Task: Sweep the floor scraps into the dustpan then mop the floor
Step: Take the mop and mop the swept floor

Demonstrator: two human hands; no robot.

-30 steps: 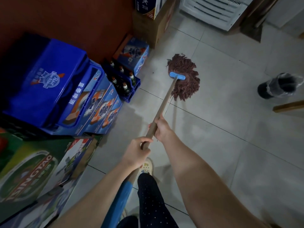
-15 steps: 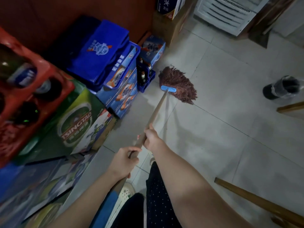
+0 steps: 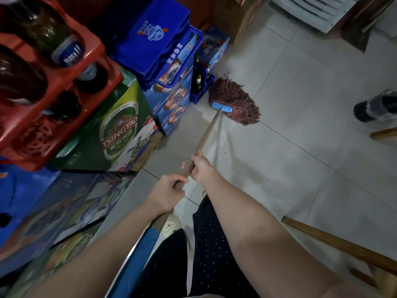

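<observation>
A mop with a brown string head (image 3: 235, 102) and a blue clamp (image 3: 221, 106) lies on the light floor tiles (image 3: 300, 160), right beside a blue bottle crate. Its wooden handle (image 3: 207, 134) runs back toward me. My right hand (image 3: 200, 168) grips the handle further up, and my left hand (image 3: 166, 193) grips it just behind. The blue end of the handle passes under my left forearm. No dustpan or scraps are in view.
Stacked beer boxes (image 3: 120, 134), blue crates (image 3: 163, 41) and a red bottle crate (image 3: 43, 87) line the left side. A dark bin with a plastic liner (image 3: 376, 106) lies at the right edge. Wooden furniture legs (image 3: 343, 248) stand at the lower right. A white appliance (image 3: 311, 9) is at the top.
The mop head has been drawn left and nearer, from the open tiles to the foot of the blue crates. I have stepped back, so more stacked boxes show on the left.
</observation>
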